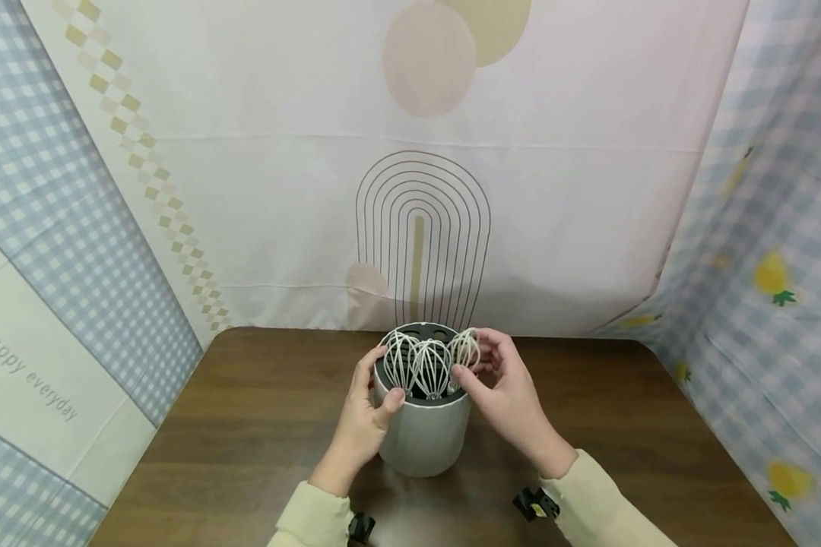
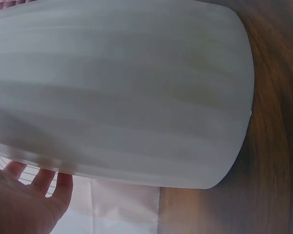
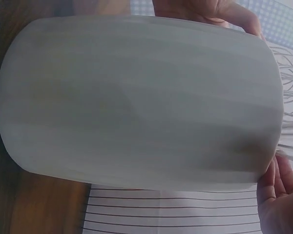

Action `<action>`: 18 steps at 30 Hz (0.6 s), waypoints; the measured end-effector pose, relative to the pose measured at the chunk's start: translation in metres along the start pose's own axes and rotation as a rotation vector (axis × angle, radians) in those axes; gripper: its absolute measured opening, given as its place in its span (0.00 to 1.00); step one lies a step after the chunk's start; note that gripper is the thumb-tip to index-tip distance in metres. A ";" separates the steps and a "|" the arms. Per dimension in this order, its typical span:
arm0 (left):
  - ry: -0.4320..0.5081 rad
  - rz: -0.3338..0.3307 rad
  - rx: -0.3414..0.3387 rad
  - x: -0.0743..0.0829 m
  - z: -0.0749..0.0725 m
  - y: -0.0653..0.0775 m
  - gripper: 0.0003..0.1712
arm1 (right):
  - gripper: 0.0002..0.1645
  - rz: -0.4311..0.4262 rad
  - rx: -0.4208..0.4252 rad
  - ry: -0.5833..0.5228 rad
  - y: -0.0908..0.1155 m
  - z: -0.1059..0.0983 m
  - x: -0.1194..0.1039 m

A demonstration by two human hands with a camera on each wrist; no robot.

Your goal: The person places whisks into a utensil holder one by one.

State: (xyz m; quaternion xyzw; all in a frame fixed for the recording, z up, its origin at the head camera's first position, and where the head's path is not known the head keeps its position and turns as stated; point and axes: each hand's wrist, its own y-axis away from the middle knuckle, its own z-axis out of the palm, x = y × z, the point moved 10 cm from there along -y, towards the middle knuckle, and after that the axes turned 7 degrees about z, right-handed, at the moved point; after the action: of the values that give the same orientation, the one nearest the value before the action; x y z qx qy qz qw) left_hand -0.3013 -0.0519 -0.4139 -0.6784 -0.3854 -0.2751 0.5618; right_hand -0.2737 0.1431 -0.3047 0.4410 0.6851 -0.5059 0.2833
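A light grey utensil holder [image 1: 424, 444] with a dark slotted insert [image 1: 420, 333] stands upright on the table. Three white wire whisks poke out of it, heads up: a left whisk [image 1: 398, 366], a middle whisk [image 1: 431, 370] and a right whisk [image 1: 467, 349]. My left hand [image 1: 361, 422] holds the holder's left side near the top, thumb at the front rim. With thumb and fingers, my right hand [image 1: 509, 399] pinches the right whisk's wire head. The holder's side [image 3: 136, 102] fills most of both wrist views. The whisk handles are hidden inside it.
The brown wooden table [image 1: 260, 425] has its back edge close to a pale printed cloth wall [image 1: 280, 213]. Blue checked cloth [image 1: 759, 228] hangs on the right, with more checked cloth [image 1: 55, 152] on the left.
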 end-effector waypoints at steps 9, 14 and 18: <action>-0.081 0.020 -0.055 0.004 -0.004 -0.002 0.40 | 0.26 -0.082 0.079 -0.050 0.004 -0.014 0.026; -0.223 0.056 -0.125 0.006 -0.007 0.004 0.41 | 0.24 -0.041 0.131 0.097 0.011 -0.032 0.055; -0.368 0.086 -0.146 0.002 -0.015 0.013 0.41 | 0.28 -0.065 0.126 0.346 0.022 -0.038 0.069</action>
State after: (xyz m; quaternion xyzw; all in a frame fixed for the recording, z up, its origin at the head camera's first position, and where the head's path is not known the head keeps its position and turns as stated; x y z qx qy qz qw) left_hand -0.2881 -0.0668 -0.4159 -0.7721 -0.4311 -0.1493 0.4424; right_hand -0.2831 0.2034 -0.3592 0.5161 0.7043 -0.4734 0.1166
